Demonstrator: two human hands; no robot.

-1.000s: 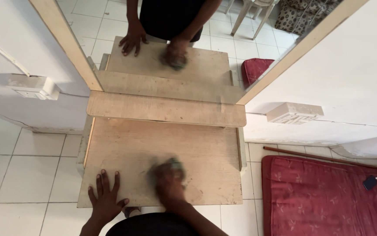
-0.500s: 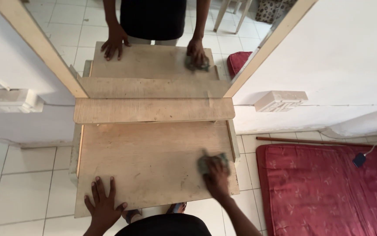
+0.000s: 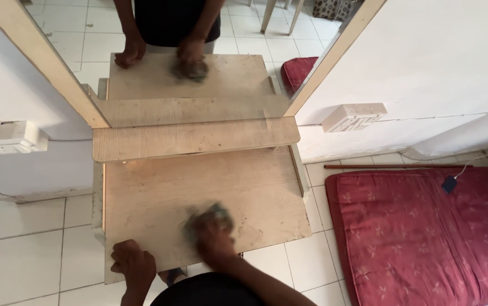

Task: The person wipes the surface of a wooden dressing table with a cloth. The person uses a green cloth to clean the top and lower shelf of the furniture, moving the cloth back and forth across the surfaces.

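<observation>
Right hand (image 3: 214,241) grips cloth (image 3: 207,218); left hand (image 3: 133,263) braces tabletop (image 3: 159,192).

The right hand (image 3: 212,238) is pressing a greyish cloth (image 3: 207,218) onto the wooden bench (image 3: 159,187), both blurred, so the grip on it cannot be read. The left hand (image 3: 133,263) is resting curled on the bench's near edge. A narrow shelf (image 3: 193,137) is sitting above the bench top under a mirror (image 3: 210,34) that is reflecting the person. A red mattress (image 3: 425,226) is lying on the tiled floor (image 3: 23,249) to the right.
</observation>
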